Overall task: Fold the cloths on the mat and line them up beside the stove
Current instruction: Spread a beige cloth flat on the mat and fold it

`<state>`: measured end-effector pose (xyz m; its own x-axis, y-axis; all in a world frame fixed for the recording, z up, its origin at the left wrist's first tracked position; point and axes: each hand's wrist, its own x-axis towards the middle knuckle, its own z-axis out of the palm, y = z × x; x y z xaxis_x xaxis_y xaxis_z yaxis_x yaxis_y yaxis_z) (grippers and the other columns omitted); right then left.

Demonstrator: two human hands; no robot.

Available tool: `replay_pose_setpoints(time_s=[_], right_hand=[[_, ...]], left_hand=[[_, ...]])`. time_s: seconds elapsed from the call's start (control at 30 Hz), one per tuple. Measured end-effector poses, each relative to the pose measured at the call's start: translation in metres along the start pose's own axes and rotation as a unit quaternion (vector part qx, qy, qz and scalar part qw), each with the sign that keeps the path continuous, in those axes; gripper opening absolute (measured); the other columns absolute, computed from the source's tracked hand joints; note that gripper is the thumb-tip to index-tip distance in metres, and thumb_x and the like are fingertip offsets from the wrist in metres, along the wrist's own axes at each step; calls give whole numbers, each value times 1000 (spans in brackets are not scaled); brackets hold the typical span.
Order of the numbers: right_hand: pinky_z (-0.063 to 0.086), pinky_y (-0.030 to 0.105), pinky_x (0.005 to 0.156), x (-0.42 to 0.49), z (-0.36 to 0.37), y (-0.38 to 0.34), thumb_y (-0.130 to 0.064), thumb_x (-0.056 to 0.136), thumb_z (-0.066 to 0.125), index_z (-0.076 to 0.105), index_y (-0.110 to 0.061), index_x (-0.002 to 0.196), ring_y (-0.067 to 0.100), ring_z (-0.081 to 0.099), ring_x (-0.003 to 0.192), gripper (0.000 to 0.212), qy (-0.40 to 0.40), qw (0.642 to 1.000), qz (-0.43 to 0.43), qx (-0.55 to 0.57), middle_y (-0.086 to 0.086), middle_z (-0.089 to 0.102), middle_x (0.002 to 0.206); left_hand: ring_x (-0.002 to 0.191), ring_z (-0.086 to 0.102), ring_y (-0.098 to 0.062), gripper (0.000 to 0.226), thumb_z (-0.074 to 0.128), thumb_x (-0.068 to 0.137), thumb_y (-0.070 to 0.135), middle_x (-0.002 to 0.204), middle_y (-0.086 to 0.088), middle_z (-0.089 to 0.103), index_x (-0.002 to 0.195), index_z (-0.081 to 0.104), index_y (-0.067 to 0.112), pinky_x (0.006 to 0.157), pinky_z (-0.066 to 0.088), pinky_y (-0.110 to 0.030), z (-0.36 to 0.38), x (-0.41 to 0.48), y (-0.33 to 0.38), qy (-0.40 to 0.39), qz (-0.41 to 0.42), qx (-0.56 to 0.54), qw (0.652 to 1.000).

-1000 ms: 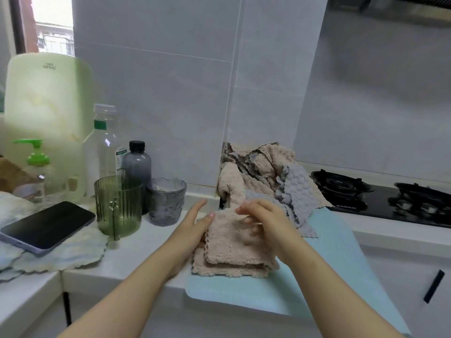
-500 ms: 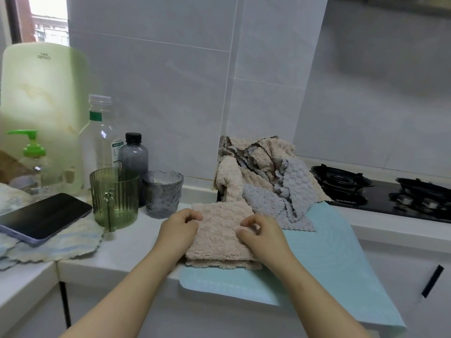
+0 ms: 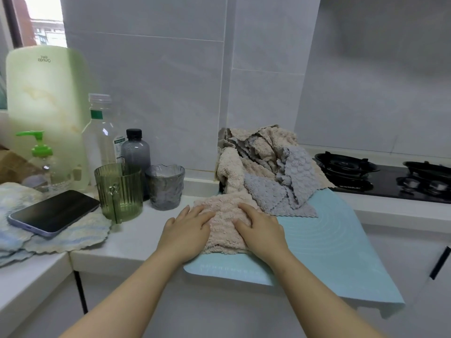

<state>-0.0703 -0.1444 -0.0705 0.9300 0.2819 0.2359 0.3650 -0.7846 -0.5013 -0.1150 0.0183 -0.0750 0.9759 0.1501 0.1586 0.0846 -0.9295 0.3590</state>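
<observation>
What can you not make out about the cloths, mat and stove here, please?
Head view:
Folded beige fleece cloth: sides covered by left hand and right hand.
Heap of beige and grey cloths: count lost in overlaps.
Pale blue silicone mat: rear under heap.
Black gas stove: cut by right edge.

The white counter [image 3: 136,242] runs along the tiled wall. A light blue mat [image 3: 329,252] lies right of centre and hangs over the front edge. Left of it a green ribbed cup [image 3: 118,191] and a grey glass [image 3: 165,186] stand side by side, with a dark bottle [image 3: 135,152] and a clear bottle [image 3: 100,140] behind them. Pale scalloped cloths [image 3: 73,237] lie at the left end, and a black stove [image 3: 390,181] is at the right end.
</observation>
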Motion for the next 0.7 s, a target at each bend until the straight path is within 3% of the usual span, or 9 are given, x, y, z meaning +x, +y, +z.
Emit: replay_pose_setpoints(time_s=[0.17,0.3,0.37,0.4,0.47,0.5,0.7], right_hand=[[31,38,101,-3,-4,1,-45,91,50,32,-36,140,26,38,125,52,18,999,1,43,0,51,135],[30,38,97,-2,-3,0,-53,85,54,30,-26,140,27,46,122,67,38,997,61,32,2,56,130],[28,38,91,0,-2,1,-60,82,54,44,-23,125,27,51,115,58,43,995,95,5,3,62,118],[28,38,88,0,-1,2,-61,81,53,52,-23,109,27,53,110,47,44,994,99,-3,2,64,110],[28,37,83,2,0,4,-62,81,51,46,-25,75,26,55,99,39,46,995,92,-4,1,64,91],[27,37,81,2,1,4,-61,81,51,40,-25,67,26,55,94,40,45,995,86,2,-1,62,84],[27,36,80,5,4,11,-55,84,49,30,-25,64,24,51,84,41,42,997,60,25,-5,48,67]], left_hand=[[145,7,-15,49,20,98,24,157,11,10,144,23,39,116,10,-42,-3,-2,1,-27,-9,14,1000],[144,9,-12,49,20,98,24,157,10,10,144,23,39,116,7,-43,-5,-3,1,-42,-6,10,999],[144,9,-11,49,20,98,25,157,11,10,145,23,39,116,5,-42,-9,-2,0,-59,-5,9,998],[144,9,-10,48,20,98,26,157,11,10,144,23,39,115,5,-41,-10,-1,0,-66,-4,6,998],[144,9,-8,45,21,100,32,156,13,11,144,24,41,115,4,-39,-10,-1,-1,-70,-2,-2,998],[143,9,-6,44,21,100,35,156,14,12,143,24,42,115,5,-37,-9,-1,-3,-64,-2,-6,998],[142,8,-2,41,22,99,44,154,23,10,140,25,49,117,4,-35,-1,-4,-4,-42,-17,-21,999]])
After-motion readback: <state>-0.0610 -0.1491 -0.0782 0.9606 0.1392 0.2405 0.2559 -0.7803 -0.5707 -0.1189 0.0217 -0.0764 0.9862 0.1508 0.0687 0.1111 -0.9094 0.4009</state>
